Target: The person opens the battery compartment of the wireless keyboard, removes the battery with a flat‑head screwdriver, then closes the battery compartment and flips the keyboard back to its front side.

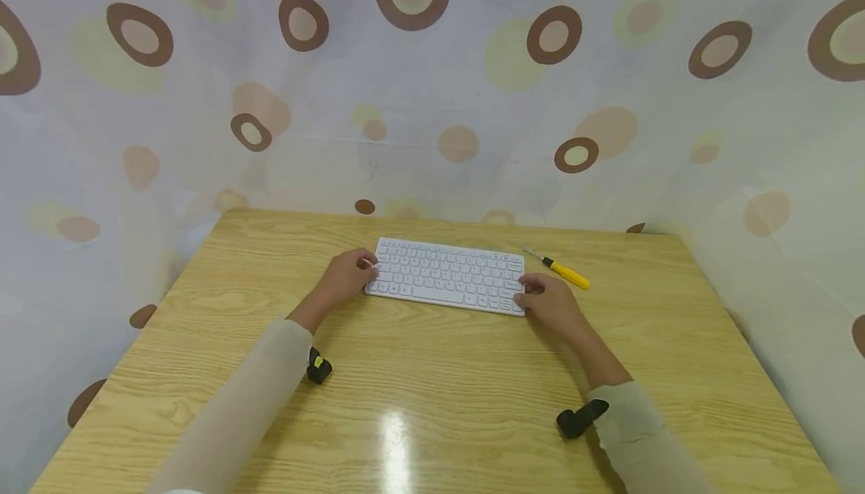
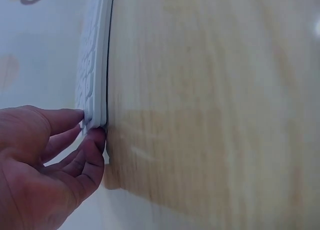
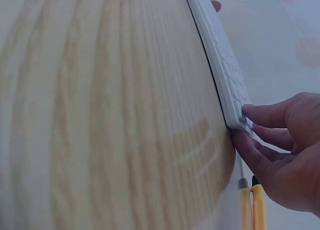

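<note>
A white keyboard (image 1: 449, 275) lies across the far part of the wooden table, its right end slightly nearer to me. My left hand (image 1: 348, 275) pinches its left end; in the left wrist view the thumb is on the keys and curled fingers (image 2: 92, 157) are at the underside of the corner. At the other end my right hand (image 1: 553, 305) pinches the right edge, with the thumb on top and fingertips (image 3: 242, 139) below the corner. A thin dark gap shows beneath the keyboard's front edge (image 3: 216, 80) in the right wrist view.
A screwdriver (image 1: 568, 274) with a yellow and black handle lies just beyond my right hand, its shaft towards the keyboard. Patterned cloth (image 1: 419, 164) hangs behind the table (image 1: 432, 381) and along both sides. Each sleeve carries a black wrist camera (image 1: 583, 419).
</note>
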`<state>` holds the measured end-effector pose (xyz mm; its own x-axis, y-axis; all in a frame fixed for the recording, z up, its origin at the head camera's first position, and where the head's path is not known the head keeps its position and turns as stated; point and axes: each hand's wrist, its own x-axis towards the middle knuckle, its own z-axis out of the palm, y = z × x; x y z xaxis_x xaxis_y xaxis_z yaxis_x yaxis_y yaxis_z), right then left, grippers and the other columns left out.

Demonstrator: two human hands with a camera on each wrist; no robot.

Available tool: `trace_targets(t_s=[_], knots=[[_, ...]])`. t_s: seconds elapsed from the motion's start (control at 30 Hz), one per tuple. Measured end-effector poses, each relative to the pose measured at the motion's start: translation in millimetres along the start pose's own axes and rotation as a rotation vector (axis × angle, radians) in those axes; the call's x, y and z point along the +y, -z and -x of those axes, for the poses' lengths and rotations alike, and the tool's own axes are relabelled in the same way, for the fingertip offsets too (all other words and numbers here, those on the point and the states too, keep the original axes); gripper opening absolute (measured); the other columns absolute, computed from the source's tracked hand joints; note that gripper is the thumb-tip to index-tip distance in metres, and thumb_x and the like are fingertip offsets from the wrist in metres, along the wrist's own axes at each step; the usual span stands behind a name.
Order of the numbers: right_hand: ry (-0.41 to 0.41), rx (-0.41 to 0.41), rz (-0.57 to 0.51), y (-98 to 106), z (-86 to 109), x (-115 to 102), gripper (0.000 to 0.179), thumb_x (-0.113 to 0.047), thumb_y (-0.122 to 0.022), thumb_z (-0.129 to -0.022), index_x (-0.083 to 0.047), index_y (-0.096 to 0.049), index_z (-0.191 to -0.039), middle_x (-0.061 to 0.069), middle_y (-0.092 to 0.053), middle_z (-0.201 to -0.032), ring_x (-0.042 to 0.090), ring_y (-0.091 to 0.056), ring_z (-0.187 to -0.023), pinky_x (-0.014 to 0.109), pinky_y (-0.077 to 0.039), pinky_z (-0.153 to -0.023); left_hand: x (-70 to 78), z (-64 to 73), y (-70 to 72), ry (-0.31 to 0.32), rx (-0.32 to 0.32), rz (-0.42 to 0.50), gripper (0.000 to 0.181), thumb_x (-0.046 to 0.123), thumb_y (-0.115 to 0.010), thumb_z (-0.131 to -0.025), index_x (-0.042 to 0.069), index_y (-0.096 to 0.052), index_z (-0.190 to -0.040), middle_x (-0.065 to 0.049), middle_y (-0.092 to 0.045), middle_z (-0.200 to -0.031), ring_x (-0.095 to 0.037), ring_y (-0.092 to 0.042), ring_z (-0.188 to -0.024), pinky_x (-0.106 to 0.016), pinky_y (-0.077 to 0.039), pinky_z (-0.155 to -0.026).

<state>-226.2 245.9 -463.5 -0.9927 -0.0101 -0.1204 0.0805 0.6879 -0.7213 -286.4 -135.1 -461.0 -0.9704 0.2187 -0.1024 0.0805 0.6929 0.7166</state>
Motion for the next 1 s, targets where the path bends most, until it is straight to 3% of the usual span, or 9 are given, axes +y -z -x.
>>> trace_targets(t_s=[0.43,1.0], knots=[[0.0,-0.032,0.081,4.3,13.0,4.3,0.039,-0.019,-0.068,-0.096,-0.002,-0.062,-0.131,0.015,-0.063,-0.117,0.028,-0.055,-0.104,0.04,-0.046,-0.093,0.3,33.6,-7.5,-0.016,-0.019,0.021,0.025,0.017,-0.063,-0.099,0.004,-0.063,-0.121,-0.011,-0.065,-0.107,-0.02,-0.059,-0.089,-0.029,-0.048,-0.072],[0.01,-0.068,0.115,10.6,45.2,14.4,0.039,-0.019,-0.07,-0.094,-0.003,-0.062,-0.129,0.011,-0.065,-0.113,0.023,-0.059,-0.099,0.036,-0.049,-0.087,5.0,75.0,-20.3,-0.001,-0.032,0.034,0.025,0.015,-0.07,-0.094,0.004,-0.066,-0.116,-0.005,-0.067,-0.099,-0.016,-0.06,-0.084,-0.028,-0.049,-0.072]])
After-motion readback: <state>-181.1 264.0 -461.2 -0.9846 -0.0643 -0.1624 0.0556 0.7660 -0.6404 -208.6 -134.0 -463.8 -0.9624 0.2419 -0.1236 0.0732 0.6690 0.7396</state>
